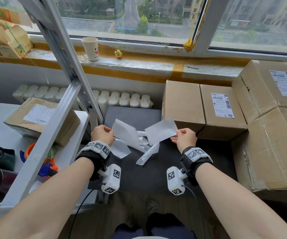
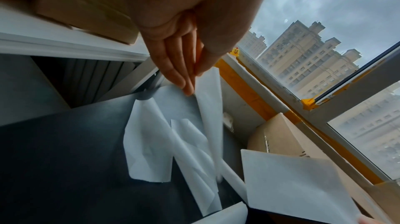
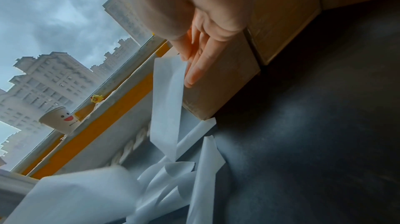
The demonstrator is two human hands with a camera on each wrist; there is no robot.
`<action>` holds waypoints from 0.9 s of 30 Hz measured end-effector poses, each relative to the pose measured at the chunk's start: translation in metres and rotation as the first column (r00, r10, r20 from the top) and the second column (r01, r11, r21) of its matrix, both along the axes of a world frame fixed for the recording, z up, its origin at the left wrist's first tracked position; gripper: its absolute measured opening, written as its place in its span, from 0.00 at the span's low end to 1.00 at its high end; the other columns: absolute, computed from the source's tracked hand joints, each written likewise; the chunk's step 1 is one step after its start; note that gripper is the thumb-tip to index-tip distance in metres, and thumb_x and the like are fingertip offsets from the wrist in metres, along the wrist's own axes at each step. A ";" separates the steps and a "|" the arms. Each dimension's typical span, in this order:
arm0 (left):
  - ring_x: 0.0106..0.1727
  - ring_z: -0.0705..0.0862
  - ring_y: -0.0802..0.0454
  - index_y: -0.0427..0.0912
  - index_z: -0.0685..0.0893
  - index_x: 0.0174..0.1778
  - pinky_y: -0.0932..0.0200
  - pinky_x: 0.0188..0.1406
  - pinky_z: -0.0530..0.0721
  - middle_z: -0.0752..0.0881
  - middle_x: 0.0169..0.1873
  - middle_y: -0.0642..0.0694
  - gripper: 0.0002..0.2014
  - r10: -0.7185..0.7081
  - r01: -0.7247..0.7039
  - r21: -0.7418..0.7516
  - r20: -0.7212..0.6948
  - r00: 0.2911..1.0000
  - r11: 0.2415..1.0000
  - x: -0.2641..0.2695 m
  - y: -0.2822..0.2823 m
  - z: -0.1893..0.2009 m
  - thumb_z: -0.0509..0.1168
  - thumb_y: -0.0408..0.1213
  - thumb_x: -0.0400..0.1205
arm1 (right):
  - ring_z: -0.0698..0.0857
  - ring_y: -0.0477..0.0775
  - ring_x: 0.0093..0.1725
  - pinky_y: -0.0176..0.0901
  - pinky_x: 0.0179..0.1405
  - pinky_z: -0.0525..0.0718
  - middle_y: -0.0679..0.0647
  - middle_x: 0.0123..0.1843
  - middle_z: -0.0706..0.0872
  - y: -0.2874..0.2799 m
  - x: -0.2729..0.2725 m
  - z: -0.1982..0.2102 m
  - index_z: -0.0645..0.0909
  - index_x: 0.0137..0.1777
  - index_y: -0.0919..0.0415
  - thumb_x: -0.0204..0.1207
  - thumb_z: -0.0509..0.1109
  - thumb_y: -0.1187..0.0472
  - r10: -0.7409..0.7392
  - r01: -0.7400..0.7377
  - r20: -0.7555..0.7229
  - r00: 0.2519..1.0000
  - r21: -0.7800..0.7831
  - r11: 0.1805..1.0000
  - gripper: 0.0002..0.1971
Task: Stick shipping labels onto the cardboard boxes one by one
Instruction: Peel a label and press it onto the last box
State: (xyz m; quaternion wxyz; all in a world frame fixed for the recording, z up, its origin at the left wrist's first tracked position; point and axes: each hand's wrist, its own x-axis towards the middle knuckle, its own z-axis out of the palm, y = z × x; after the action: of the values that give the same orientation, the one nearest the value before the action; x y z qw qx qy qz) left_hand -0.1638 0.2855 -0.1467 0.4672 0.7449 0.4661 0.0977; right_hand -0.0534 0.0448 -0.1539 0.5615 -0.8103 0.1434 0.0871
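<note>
My left hand (image 1: 112,135) pinches the edge of a thin white sheet (image 1: 125,135) over the dark table (image 1: 156,173). The left wrist view shows thumb and fingers of that hand (image 2: 192,82) closed on the sheet (image 2: 208,108). My right hand (image 1: 176,136) pinches a second white rectangular sheet (image 1: 161,131), blank side up; the hand (image 3: 185,66) and sheet (image 3: 167,101) show in the right wrist view. The two sheets are apart. I cannot tell which is label and which is backing. A plain cardboard box (image 1: 182,102) stands just beyond the right hand, beside a labelled box (image 1: 223,109).
Several loose white backing strips (image 1: 147,155) lie on the table between my hands. Two large boxes (image 1: 273,149) are stacked at the right, the upper one (image 1: 266,83) labelled. A metal shelf (image 1: 58,128) at the left holds another labelled box (image 1: 41,118). A paper cup (image 1: 91,49) stands on the windowsill.
</note>
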 end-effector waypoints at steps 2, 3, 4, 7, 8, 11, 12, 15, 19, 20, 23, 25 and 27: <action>0.35 0.91 0.47 0.43 0.80 0.31 0.48 0.49 0.89 0.89 0.31 0.41 0.09 0.005 -0.005 -0.019 -0.003 1.000 1.000 -0.002 -0.002 -0.005 0.62 0.28 0.76 | 0.89 0.59 0.36 0.44 0.39 0.90 0.65 0.44 0.87 -0.006 -0.002 -0.003 0.78 0.45 0.66 0.81 0.62 0.68 -0.002 0.002 0.005 1.000 0.001 1.000 0.05; 0.35 0.91 0.47 0.43 0.80 0.30 0.48 0.49 0.89 0.90 0.33 0.40 0.10 0.003 -0.003 -0.027 -0.012 1.000 1.000 -0.003 -0.003 -0.009 0.62 0.28 0.76 | 0.89 0.59 0.36 0.44 0.40 0.90 0.65 0.45 0.87 -0.008 -0.003 -0.004 0.78 0.45 0.66 0.81 0.62 0.68 0.002 -0.002 0.008 1.000 0.002 1.000 0.05; 0.35 0.91 0.47 0.44 0.79 0.30 0.48 0.49 0.89 0.90 0.33 0.40 0.10 0.001 -0.002 -0.031 -0.025 1.000 1.000 -0.003 -0.004 -0.011 0.62 0.28 0.76 | 0.90 0.59 0.37 0.45 0.41 0.90 0.65 0.45 0.87 -0.010 -0.005 -0.004 0.78 0.46 0.65 0.81 0.62 0.68 0.008 -0.008 0.008 1.000 0.001 1.000 0.05; 0.39 0.91 0.45 0.47 0.79 0.30 0.47 0.50 0.89 0.89 0.29 0.44 0.09 -0.017 0.015 -0.027 -0.072 0.997 1.000 -0.002 -0.001 -0.026 0.62 0.31 0.74 | 0.90 0.59 0.39 0.48 0.44 0.90 0.65 0.46 0.87 -0.013 -0.009 -0.005 0.79 0.47 0.65 0.81 0.62 0.67 0.023 -0.023 0.009 1.000 0.000 1.000 0.04; 0.41 0.90 0.43 0.47 0.79 0.30 0.46 0.50 0.88 0.90 0.30 0.43 0.08 -0.021 0.019 -0.019 -0.083 0.996 1.000 -0.002 0.000 -0.031 0.63 0.32 0.74 | 0.90 0.59 0.39 0.48 0.45 0.90 0.64 0.46 0.87 -0.013 -0.010 -0.006 0.79 0.47 0.65 0.81 0.63 0.67 0.028 -0.028 0.011 1.000 -0.002 1.000 0.04; 0.45 0.89 0.39 0.48 0.78 0.31 0.45 0.51 0.88 0.90 0.40 0.40 0.06 -0.046 0.047 0.002 -0.143 0.989 0.999 0.000 0.003 -0.043 0.64 0.35 0.74 | 0.90 0.57 0.39 0.48 0.45 0.90 0.63 0.44 0.87 -0.013 -0.014 -0.005 0.79 0.46 0.62 0.81 0.63 0.66 0.051 -0.051 0.030 0.998 -0.018 0.999 0.04; 0.46 0.89 0.39 0.47 0.80 0.34 0.46 0.52 0.87 0.90 0.44 0.39 0.04 -0.059 0.060 0.000 -0.167 0.984 0.998 -0.001 0.001 -0.042 0.64 0.36 0.74 | 0.90 0.56 0.39 0.48 0.44 0.90 0.62 0.43 0.88 -0.012 -0.016 -0.004 0.79 0.45 0.62 0.81 0.63 0.65 0.064 -0.063 0.043 0.997 -0.026 0.998 0.04; 0.51 0.87 0.37 0.37 0.83 0.52 0.50 0.56 0.85 0.88 0.49 0.35 0.12 -0.104 0.102 -0.024 -0.254 0.962 0.995 -0.006 -0.005 -0.034 0.65 0.35 0.75 | 0.88 0.52 0.35 0.43 0.39 0.89 0.58 0.37 0.88 -0.010 -0.022 0.000 0.79 0.43 0.61 0.81 0.64 0.65 0.116 -0.112 0.092 0.989 -0.047 0.993 0.05; 0.54 0.85 0.35 0.32 0.81 0.58 0.52 0.54 0.80 0.87 0.50 0.33 0.16 -0.184 0.181 -0.038 -0.324 0.928 0.983 -0.013 -0.012 -0.024 0.67 0.34 0.76 | 0.86 0.54 0.29 0.40 0.32 0.86 0.57 0.31 0.87 -0.002 -0.030 0.010 0.78 0.37 0.57 0.81 0.64 0.66 0.187 -0.190 0.120 0.975 0.017 0.982 0.10; 0.54 0.85 0.35 0.33 0.83 0.55 0.53 0.54 0.81 0.87 0.50 0.34 0.14 -0.206 0.203 -0.043 -0.320 0.925 0.978 -0.015 -0.014 -0.021 0.68 0.34 0.76 | 0.86 0.55 0.29 0.39 0.31 0.86 0.59 0.32 0.87 0.000 -0.033 0.012 0.78 0.37 0.57 0.80 0.64 0.66 0.208 -0.214 0.125 0.970 0.033 0.976 0.10; 0.50 0.87 0.35 0.41 0.85 0.39 0.46 0.55 0.86 0.89 0.47 0.34 0.02 -0.273 0.257 -0.100 -0.238 0.932 0.961 -0.017 -0.012 -0.021 0.69 0.35 0.73 | 0.87 0.54 0.30 0.39 0.32 0.87 0.61 0.34 0.88 0.008 -0.041 0.023 0.79 0.39 0.60 0.80 0.65 0.66 0.271 -0.280 0.144 0.952 0.050 0.959 0.08; 0.40 0.88 0.37 0.45 0.83 0.29 0.42 0.53 0.87 0.89 0.39 0.34 0.07 -0.310 0.291 -0.135 -0.145 0.940 0.947 -0.014 -0.012 -0.017 0.68 0.34 0.74 | 0.86 0.48 0.27 0.35 0.30 0.86 0.59 0.33 0.87 0.013 -0.047 0.031 0.80 0.41 0.63 0.80 0.66 0.67 0.303 -0.319 0.164 0.939 0.082 0.944 0.06; 0.29 0.82 0.42 0.43 0.82 0.29 0.46 0.45 0.86 0.86 0.33 0.36 0.10 -0.326 0.316 -0.168 -0.036 0.945 0.934 -0.010 -0.021 0.008 0.66 0.33 0.77 | 0.85 0.45 0.26 0.32 0.30 0.85 0.56 0.32 0.87 0.017 -0.052 0.040 0.81 0.42 0.65 0.79 0.66 0.68 0.338 -0.359 0.188 0.922 0.093 0.929 0.05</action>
State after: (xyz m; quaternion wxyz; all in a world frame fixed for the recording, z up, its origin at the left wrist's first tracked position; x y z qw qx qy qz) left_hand -0.1735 0.2642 -0.1387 0.5201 0.7739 0.3591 -0.0413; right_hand -0.1058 0.0618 -0.1142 0.5971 -0.7902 -0.0572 0.1255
